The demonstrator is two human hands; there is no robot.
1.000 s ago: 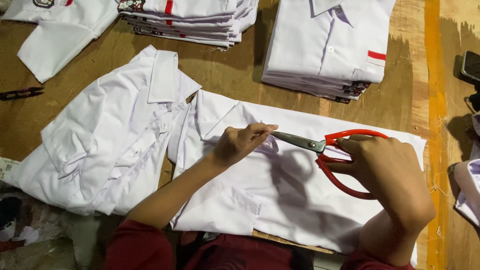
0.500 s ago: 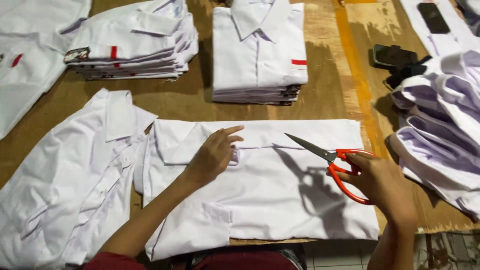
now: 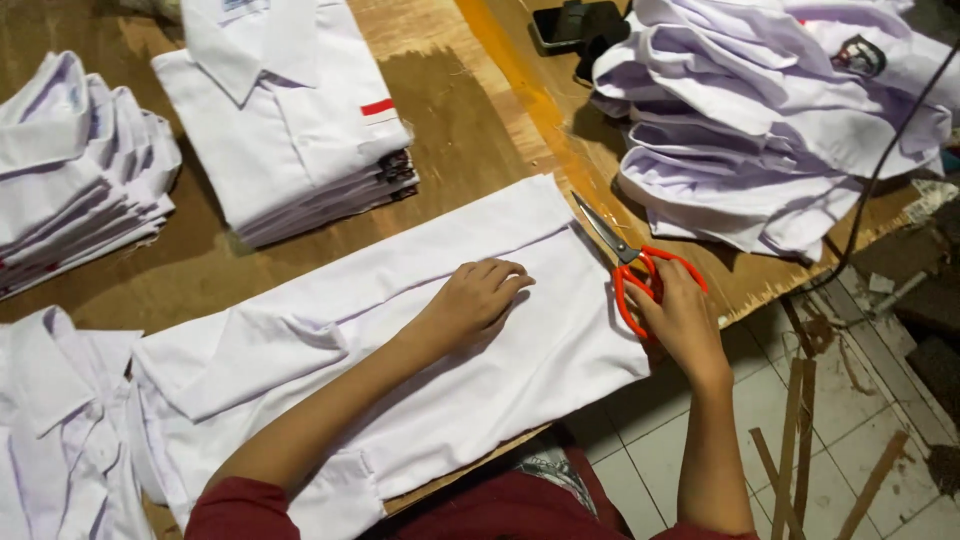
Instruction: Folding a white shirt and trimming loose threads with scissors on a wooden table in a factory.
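Observation:
A white shirt lies partly folded across the wooden table in front of me. My left hand rests flat on the shirt's middle, fingers together. My right hand grips the handles of red-handled scissors at the shirt's right edge, near the table's corner. The steel blades are closed and lie on the wood, pointing away from me.
A neat stack of folded white shirts sits at the back. Another stack is at the left. A loose heap of white shirts fills the right. A dark phone lies behind it. Tiled floor with wooden sticks lies below right.
My view has swung to the right. My right hand carried the scissors off the shirt and down to its right edge. My left hand stayed on the shirt.

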